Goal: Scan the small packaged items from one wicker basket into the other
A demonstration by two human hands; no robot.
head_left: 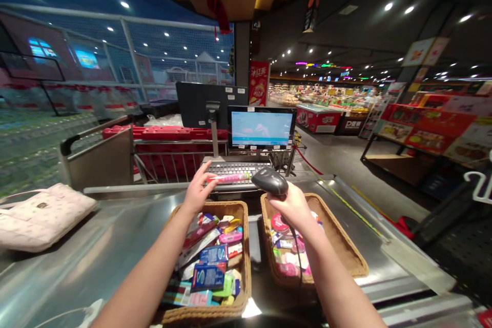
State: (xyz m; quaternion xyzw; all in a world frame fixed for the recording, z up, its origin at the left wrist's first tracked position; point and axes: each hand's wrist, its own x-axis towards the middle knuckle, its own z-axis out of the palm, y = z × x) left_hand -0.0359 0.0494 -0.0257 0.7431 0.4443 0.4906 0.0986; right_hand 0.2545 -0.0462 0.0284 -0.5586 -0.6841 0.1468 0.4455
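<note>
In my left hand (199,188) is one end of a slim pink tube-shaped packet (232,178), pinched in front of the keyboard (225,168). My right hand (294,206) is wrapped round a black barcode scanner (270,181), its head turned left toward the packet. The scanner's cord hangs down over the right wicker basket (348,246), which holds several small packets at its left side. Below my left hand stands the left wicker basket (247,261), filled with colourful packs, including dark blue boxes (208,275).
A lit monitor (262,128) stands behind the keyboard, with a second screen's dark back (203,105) to its left. A pale handbag (46,215) lies on the metal counter (130,236) at left. Shopping carts (172,156) stand beyond the counter; shelves (426,118) are at right.
</note>
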